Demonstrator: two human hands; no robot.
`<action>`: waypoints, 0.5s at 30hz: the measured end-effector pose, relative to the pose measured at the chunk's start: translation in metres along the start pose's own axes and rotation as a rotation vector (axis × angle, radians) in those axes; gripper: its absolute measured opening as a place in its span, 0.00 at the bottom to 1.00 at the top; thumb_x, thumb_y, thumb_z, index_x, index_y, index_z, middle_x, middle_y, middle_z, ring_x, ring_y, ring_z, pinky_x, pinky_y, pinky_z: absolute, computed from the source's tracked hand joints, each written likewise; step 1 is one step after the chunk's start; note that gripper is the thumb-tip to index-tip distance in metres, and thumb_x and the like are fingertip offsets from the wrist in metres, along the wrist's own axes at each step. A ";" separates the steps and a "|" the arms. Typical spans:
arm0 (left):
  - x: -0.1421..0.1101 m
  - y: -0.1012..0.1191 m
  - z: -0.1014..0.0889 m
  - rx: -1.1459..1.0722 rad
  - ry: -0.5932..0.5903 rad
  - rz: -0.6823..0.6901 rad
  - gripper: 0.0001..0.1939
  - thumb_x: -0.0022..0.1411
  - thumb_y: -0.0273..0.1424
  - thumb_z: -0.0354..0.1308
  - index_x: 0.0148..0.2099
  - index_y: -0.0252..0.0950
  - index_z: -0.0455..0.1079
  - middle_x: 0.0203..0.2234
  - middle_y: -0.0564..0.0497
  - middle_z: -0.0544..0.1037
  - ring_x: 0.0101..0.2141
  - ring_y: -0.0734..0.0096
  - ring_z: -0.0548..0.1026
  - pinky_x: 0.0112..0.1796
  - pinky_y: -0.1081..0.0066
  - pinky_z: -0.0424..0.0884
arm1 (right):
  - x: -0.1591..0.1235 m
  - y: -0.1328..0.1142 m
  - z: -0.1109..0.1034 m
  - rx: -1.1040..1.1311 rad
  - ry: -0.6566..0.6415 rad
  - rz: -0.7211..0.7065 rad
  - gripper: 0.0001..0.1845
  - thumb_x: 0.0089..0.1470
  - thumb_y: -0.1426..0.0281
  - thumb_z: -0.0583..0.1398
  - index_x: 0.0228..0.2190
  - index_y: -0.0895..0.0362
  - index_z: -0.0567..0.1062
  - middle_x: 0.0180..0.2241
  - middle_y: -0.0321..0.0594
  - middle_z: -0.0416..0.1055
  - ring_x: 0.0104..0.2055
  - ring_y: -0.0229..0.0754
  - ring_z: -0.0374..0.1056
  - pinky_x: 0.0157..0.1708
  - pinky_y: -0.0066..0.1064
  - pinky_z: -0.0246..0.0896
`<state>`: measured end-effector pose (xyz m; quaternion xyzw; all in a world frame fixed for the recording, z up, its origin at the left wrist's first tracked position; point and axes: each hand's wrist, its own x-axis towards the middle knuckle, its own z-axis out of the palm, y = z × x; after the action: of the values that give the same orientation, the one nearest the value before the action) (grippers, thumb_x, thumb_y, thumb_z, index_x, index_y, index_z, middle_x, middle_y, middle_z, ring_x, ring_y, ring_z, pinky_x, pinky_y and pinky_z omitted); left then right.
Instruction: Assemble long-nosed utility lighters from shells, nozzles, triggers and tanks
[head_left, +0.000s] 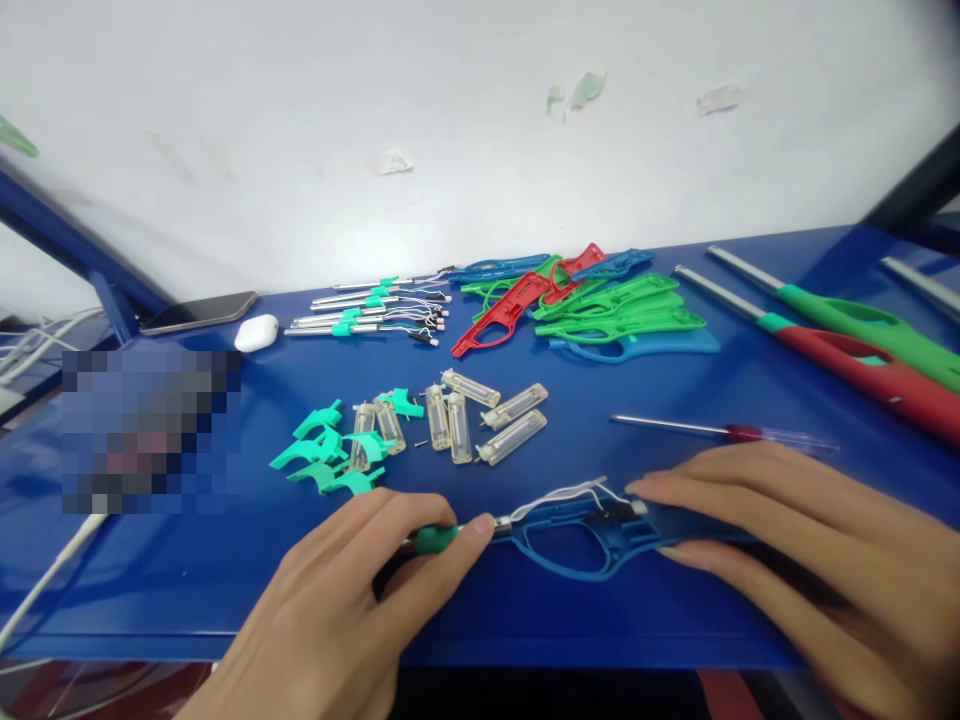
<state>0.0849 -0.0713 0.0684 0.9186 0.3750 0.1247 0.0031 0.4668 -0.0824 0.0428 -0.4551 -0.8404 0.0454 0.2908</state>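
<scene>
Head view: left hand (352, 580) grips metal tube (501, 525), right hand (810, 510) blue shell (621, 540) beneath wires (559, 493).

Blue casing (628, 541): end hidden by right hand (825, 525); red lighter (904, 388) cut by right edge; left object (169, 430) pixelated

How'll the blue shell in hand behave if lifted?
Blue shell: probably light, being thin and open. Likely flexes somewhat at its slim loop. The white wires look floppy and may shift, as they arch loosely over it.
</scene>
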 end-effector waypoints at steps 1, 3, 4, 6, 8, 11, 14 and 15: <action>-0.001 0.000 0.000 -0.010 -0.015 -0.009 0.49 0.67 0.08 0.43 0.80 0.55 0.62 0.62 0.49 0.73 0.57 0.66 0.74 0.61 0.65 0.76 | 0.000 0.000 0.000 -0.002 -0.001 0.002 0.25 0.75 0.62 0.60 0.69 0.35 0.74 0.60 0.28 0.84 0.56 0.55 0.83 0.65 0.54 0.75; -0.003 0.001 -0.001 -0.033 -0.057 -0.029 0.49 0.69 0.09 0.42 0.81 0.57 0.59 0.64 0.49 0.71 0.59 0.64 0.72 0.63 0.63 0.75 | -0.001 0.001 0.000 0.003 -0.007 0.008 0.24 0.75 0.62 0.60 0.69 0.35 0.74 0.60 0.28 0.84 0.56 0.55 0.83 0.66 0.55 0.75; -0.003 0.001 -0.001 -0.044 -0.071 -0.038 0.49 0.69 0.09 0.41 0.81 0.57 0.58 0.65 0.49 0.70 0.60 0.64 0.71 0.64 0.62 0.74 | -0.001 0.001 0.001 0.008 -0.012 0.016 0.24 0.75 0.61 0.60 0.68 0.35 0.74 0.60 0.28 0.83 0.56 0.55 0.83 0.66 0.55 0.75; -0.002 0.001 -0.001 -0.057 -0.060 -0.038 0.49 0.70 0.09 0.41 0.81 0.58 0.59 0.64 0.49 0.69 0.60 0.65 0.70 0.64 0.65 0.72 | -0.002 0.002 0.002 0.015 -0.017 0.038 0.24 0.75 0.61 0.60 0.68 0.34 0.74 0.61 0.28 0.83 0.56 0.55 0.83 0.65 0.55 0.76; 0.002 0.001 -0.001 -0.061 -0.032 -0.026 0.50 0.68 0.08 0.41 0.80 0.57 0.61 0.63 0.50 0.69 0.59 0.68 0.71 0.64 0.69 0.71 | -0.004 0.002 0.002 0.017 -0.009 0.049 0.25 0.76 0.62 0.60 0.69 0.34 0.73 0.62 0.28 0.82 0.57 0.54 0.83 0.65 0.55 0.76; 0.007 0.002 -0.004 -0.082 -0.039 -0.004 0.50 0.65 0.07 0.42 0.79 0.55 0.62 0.62 0.51 0.71 0.59 0.71 0.71 0.65 0.72 0.69 | -0.008 0.003 0.002 0.013 0.002 0.050 0.27 0.76 0.63 0.60 0.71 0.32 0.71 0.63 0.29 0.79 0.57 0.53 0.82 0.65 0.55 0.76; 0.010 0.005 -0.010 -0.110 -0.063 -0.017 0.50 0.64 0.07 0.42 0.78 0.55 0.63 0.60 0.51 0.73 0.56 0.71 0.73 0.62 0.73 0.71 | -0.009 0.003 0.003 0.009 -0.006 0.060 0.29 0.76 0.62 0.60 0.72 0.30 0.69 0.64 0.30 0.78 0.57 0.54 0.81 0.64 0.55 0.78; 0.010 0.006 -0.012 -0.117 -0.073 -0.028 0.50 0.64 0.08 0.42 0.78 0.55 0.62 0.60 0.51 0.73 0.56 0.71 0.73 0.62 0.72 0.72 | -0.009 0.003 0.003 0.013 -0.003 0.059 0.29 0.76 0.62 0.60 0.72 0.29 0.69 0.64 0.31 0.78 0.57 0.54 0.81 0.63 0.55 0.79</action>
<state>0.0928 -0.0695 0.0824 0.9154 0.3796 0.1127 0.0722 0.4714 -0.0872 0.0355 -0.4776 -0.8268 0.0603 0.2909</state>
